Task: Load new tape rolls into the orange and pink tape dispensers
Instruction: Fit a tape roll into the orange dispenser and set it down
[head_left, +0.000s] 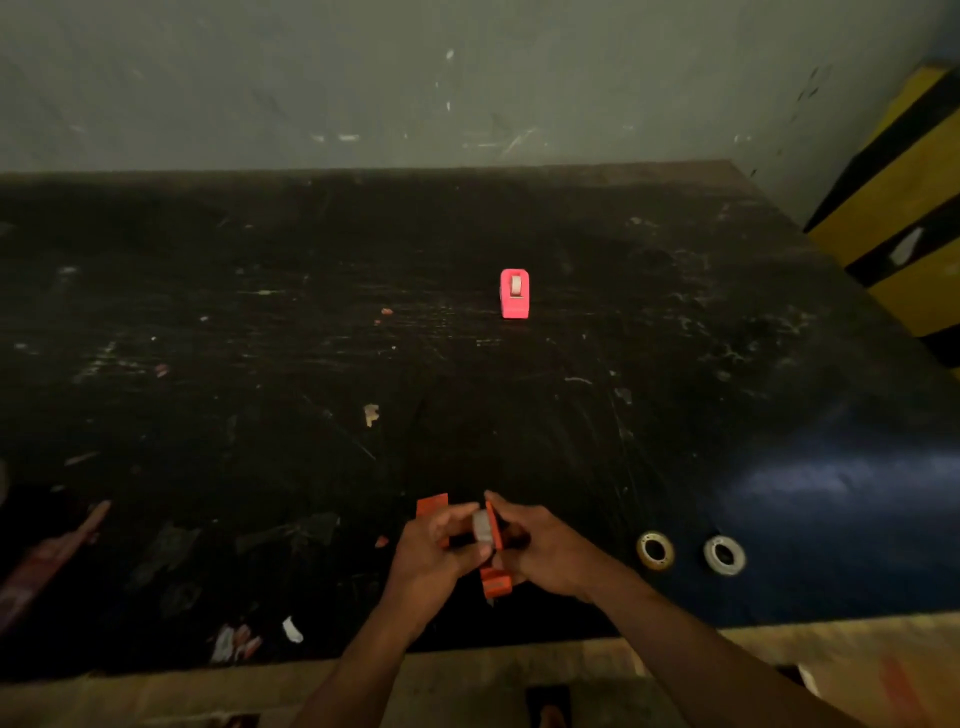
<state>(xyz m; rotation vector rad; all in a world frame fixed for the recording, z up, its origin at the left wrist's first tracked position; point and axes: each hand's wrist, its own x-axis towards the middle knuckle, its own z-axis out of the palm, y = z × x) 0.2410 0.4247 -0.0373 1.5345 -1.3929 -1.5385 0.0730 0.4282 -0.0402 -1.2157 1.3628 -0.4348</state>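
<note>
Near the table's front edge I hold the orange tape dispenser (495, 581) between both hands. My left hand (432, 553) grips its left side, and an orange part (432, 505) shows above the fingers. My right hand (546, 551) is closed on its right side. A pale tape roll (483, 526) sits in the dispenser between my fingertips. The pink tape dispenser (515, 293) stands upright alone farther back, a roll visible in its top. Two loose tape rolls lie flat to my right: a yellowish one (655, 550) and a white one (724, 555).
The black tabletop (260, 389) is scuffed and dotted with paper scraps (371, 414). A red strip (57, 551) lies at the front left. A grey wall runs behind the table, and a yellow-and-black striped post (904, 208) stands at the far right.
</note>
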